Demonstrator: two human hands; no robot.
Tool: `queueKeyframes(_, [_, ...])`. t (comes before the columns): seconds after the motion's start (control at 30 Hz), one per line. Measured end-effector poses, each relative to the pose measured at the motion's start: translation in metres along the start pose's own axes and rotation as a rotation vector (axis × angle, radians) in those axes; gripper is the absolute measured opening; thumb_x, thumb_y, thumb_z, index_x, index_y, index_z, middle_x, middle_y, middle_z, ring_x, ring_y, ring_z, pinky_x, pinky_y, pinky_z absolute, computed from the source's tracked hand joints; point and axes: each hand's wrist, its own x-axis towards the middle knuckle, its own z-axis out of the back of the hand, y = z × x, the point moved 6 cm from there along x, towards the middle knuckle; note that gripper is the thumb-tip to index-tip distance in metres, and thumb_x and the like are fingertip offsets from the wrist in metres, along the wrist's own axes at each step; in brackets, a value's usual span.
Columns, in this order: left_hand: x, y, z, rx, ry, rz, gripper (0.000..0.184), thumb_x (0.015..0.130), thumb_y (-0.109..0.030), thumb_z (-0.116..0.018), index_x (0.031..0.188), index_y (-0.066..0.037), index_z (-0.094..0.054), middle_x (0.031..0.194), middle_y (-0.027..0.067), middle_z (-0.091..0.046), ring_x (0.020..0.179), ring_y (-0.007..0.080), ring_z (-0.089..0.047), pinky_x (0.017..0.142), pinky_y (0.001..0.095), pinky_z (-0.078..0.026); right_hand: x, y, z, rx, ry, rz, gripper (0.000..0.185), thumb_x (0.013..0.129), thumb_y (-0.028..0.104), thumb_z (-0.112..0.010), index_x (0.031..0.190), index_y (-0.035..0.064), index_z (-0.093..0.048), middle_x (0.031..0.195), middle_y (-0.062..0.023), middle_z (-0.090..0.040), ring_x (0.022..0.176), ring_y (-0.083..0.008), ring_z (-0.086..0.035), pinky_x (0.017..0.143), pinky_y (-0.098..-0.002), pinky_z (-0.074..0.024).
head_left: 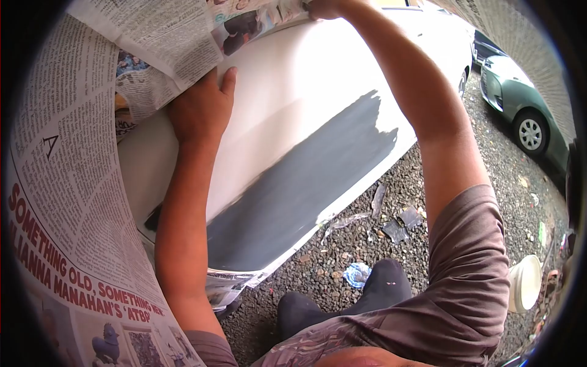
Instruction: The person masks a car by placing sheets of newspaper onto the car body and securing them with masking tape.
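Observation:
A white car body panel [269,92] with a dark grey painted patch [306,177] fills the middle. Printed newspaper sheets [165,37] cover its upper left part. My left hand [205,107] lies against the panel at the newspaper's lower edge, thumb stretched out and fingers mostly hidden under the paper. At the top edge of the view, my right hand [327,8] is bent with its fingertips at the end of the newspaper, partly cut off by the frame.
A large newspaper sheet [73,153] hangs close on the left. Gravel [342,244] below carries plastic scraps [396,231] and a crumpled blue-white wrapper [357,275]. A white bucket [526,284] stands at right, with a green car [520,104] beyond.

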Motion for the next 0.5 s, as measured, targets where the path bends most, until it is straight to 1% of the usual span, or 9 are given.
queueKeyframes(0.17, [0.002,0.001,0.002,-0.029,-0.054,-0.043,0.044,0.099,-0.049,-0.066,0.131,-0.019,-0.072,0.114,0.0142,-0.074,0.104,0.0369,-0.072,0.09,0.052,-0.056,-0.037,0.004,0.015,0.125,-0.28,-0.13,0.048,0.093,0.023,-0.064,0.139,0.01,-0.063,0.144,-0.0159,-0.06,0.135,-0.0332,-0.052,0.114,-0.0449,-0.0403])
queueKeyframes(0.2, [0.002,0.0,0.004,-0.029,-0.057,-0.043,0.044,0.099,-0.049,-0.066,0.131,-0.019,-0.072,0.114,0.0142,-0.074,0.104,0.0369,-0.072,0.09,0.052,-0.056,-0.041,0.006,0.019,0.144,-0.333,-0.152,0.049,0.093,0.023,-0.063,0.141,0.0102,-0.062,0.148,-0.016,-0.058,0.138,-0.0333,-0.051,0.116,-0.0447,-0.0393])
queueKeyframes(0.23, [0.001,-0.002,0.005,0.003,-0.037,-0.043,0.045,0.1,-0.05,-0.064,0.13,-0.016,-0.073,0.12,0.0135,-0.074,0.107,0.0361,-0.072,0.091,0.0499,-0.057,-0.048,0.009,0.018,0.166,-0.366,-0.172,0.05,0.094,0.023,-0.063,0.142,0.0105,-0.062,0.151,-0.0161,-0.057,0.142,-0.0334,-0.05,0.119,-0.0445,-0.0383])
queueKeyframes(0.27, [0.001,-0.003,0.007,0.036,-0.017,-0.043,0.047,0.102,-0.051,-0.062,0.129,-0.014,-0.073,0.125,0.0127,-0.073,0.111,0.0352,-0.072,0.093,0.0479,-0.057,-0.051,0.005,0.021,0.226,-0.469,-0.196,0.052,0.094,0.023,-0.061,0.145,0.0119,-0.059,0.157,-0.0164,-0.052,0.149,-0.0331,-0.043,0.123,-0.0434,-0.0335])
queueKeyframes(0.3, [0.001,-0.003,0.008,0.035,-0.019,-0.044,0.047,0.102,-0.051,-0.062,0.129,-0.014,-0.073,0.125,0.0127,-0.073,0.111,0.0352,-0.072,0.093,0.0479,-0.057,-0.049,0.006,0.022,0.14,-0.476,-0.155,0.05,0.096,0.023,-0.059,0.145,0.0125,-0.06,0.154,-0.0177,-0.055,0.146,-0.035,-0.046,0.122,-0.0442,-0.0355])
queueKeyframes(0.33, [0.002,-0.004,0.009,0.039,-0.025,-0.055,0.047,0.102,-0.051,-0.062,0.13,-0.014,-0.073,0.127,0.0131,-0.073,0.113,0.0355,-0.071,0.094,0.0483,-0.057,-0.048,0.005,0.019,0.139,-0.477,-0.156,0.05,0.096,0.023,-0.059,0.145,0.0125,-0.06,0.154,-0.0177,-0.055,0.146,-0.035,-0.046,0.122,-0.0442,-0.0355])
queueKeyframes(0.4, [0.002,-0.004,0.01,0.042,-0.031,-0.064,0.048,0.102,-0.051,-0.062,0.131,-0.015,-0.072,0.13,0.0134,-0.072,0.115,0.0358,-0.07,0.096,0.0488,-0.056,-0.053,0.013,0.025,0.125,-0.643,-0.015,0.046,0.096,0.021,-0.057,0.141,0.0114,-0.062,0.152,-0.0185,-0.056,0.143,-0.0365,-0.048,0.12,-0.0461,-0.0378])
queueKeyframes(0.43, [0.002,-0.003,0.008,0.051,-0.009,-0.054,0.048,0.102,-0.051,-0.062,0.132,-0.015,-0.072,0.13,0.0136,-0.072,0.115,0.0362,-0.07,0.096,0.049,-0.056,-0.052,0.011,0.026,0.125,-0.644,-0.015,0.046,0.096,0.021,-0.057,0.141,0.0114,-0.062,0.152,-0.0185,-0.056,0.143,-0.0365,-0.048,0.12,-0.0461,-0.0378])
queueKeyframes(0.5, [0.002,-0.003,0.008,0.06,0.013,-0.043,0.049,0.102,-0.051,-0.062,0.134,-0.015,-0.072,0.129,0.0139,-0.072,0.115,0.0366,-0.07,0.096,0.0492,-0.056,-0.051,0.008,0.03,0.092,-0.571,-0.065,0.041,0.098,0.019,-0.054,0.136,0.0088,-0.065,0.147,-0.0211,-0.059,0.139,-0.0364,-0.051,0.117,-0.0473,-0.042])
